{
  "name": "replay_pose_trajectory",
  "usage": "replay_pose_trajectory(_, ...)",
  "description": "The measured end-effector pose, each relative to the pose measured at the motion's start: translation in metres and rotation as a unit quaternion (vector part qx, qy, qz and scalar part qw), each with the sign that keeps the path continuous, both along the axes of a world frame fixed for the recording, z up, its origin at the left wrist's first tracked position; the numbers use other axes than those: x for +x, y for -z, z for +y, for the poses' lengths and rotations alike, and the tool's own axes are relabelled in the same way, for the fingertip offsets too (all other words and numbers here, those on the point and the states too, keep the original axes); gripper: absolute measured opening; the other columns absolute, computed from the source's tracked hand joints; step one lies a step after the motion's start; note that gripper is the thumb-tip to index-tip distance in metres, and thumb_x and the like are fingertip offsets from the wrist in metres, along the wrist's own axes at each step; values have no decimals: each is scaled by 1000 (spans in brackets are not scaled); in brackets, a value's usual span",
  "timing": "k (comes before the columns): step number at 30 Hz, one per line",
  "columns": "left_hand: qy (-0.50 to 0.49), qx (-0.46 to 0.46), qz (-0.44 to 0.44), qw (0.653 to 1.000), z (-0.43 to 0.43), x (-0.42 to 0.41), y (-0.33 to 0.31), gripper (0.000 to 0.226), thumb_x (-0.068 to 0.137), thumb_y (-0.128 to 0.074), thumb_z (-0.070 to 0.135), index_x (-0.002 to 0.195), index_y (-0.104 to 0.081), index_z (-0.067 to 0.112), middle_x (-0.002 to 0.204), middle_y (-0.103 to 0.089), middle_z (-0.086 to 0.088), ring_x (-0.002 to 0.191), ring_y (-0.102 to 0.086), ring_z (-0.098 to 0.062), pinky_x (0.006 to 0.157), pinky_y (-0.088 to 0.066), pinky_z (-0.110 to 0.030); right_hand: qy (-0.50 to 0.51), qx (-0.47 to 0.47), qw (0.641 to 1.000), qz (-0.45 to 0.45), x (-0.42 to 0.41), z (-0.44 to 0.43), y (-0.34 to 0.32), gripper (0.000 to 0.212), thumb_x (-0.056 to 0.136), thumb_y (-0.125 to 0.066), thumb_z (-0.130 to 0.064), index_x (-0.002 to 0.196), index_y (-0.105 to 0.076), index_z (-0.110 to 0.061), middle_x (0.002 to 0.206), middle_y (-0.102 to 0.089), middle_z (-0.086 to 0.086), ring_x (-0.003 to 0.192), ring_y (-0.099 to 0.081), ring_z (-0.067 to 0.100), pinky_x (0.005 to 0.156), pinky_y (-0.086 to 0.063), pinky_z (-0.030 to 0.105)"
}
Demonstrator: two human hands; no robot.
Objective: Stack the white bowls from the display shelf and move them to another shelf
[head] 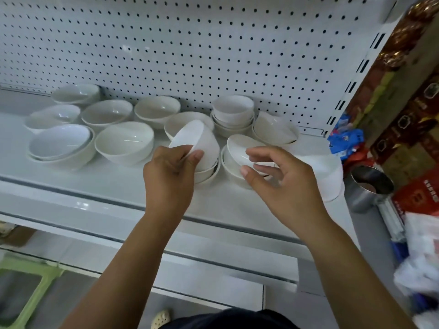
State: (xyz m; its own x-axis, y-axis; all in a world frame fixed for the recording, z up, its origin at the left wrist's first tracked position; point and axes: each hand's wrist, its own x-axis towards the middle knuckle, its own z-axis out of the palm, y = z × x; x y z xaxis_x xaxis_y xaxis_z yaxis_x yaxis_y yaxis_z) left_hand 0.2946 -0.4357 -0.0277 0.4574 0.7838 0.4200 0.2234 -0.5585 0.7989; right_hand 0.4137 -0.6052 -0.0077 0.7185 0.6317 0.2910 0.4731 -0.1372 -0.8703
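Several white bowls stand on the white display shelf (pixel 99 186). My left hand (pixel 169 176) pinches the rim of a tilted white bowl (pixel 202 141) that sits on top of a short stack (pixel 209 173). To its right, my right hand (pixel 280 176) curls its thumb and fingers round the near rim of another small stack of bowls (pixel 237 153), whose top bowl is tilted. Behind these stands a taller stack (pixel 234 115), with a leaning bowl (pixel 275 128) beside it. Single and nested bowls (pixel 123 143) fill the shelf's left half.
A white pegboard wall (pixel 190 43) backs the shelf. Its right upright (pixel 356 79) borders boxes, packets and a steel cup (pixel 370 184). A lower shelf edge (pixel 213 264) juts out below my arms. A green plastic stool (pixel 28 281) stands on the floor at lower left.
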Motion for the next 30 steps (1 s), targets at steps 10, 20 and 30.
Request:
replay_pose_trajectory(10,243,-106,-108,958,57,-47,-48,14,92,-68,31,100,-79,35,96,-75,9,98,-68,-7,89,-48,-16,19,39,997,59,-34,75,-8,82,71,-70,-76,139,-51,-33,137,-59,-21,130,-53,-2,116,-42,36)
replay_pose_trajectory(20,420,-80,-68,901,123,-75,-51,20,95,-63,32,101,-80,24,100,-75,-4,103,-64,-26,90,-50,-28,-16,106,985,138,-85,118,-27,78,69,-76,-71,132,-53,-32,117,-69,-23,110,-65,-3,85,-52,15)
replay_pose_trajectory(30,345,-160,-76,922,142,-91,-33,41,84,-64,59,122,-57,48,130,-63,19,124,-58,-4,97,-51,-22,85,143,972,165,-122,153,-25,73,61,-81,-59,127,-55,-39,118,-71,-11,110,-69,9,87,-61,35)
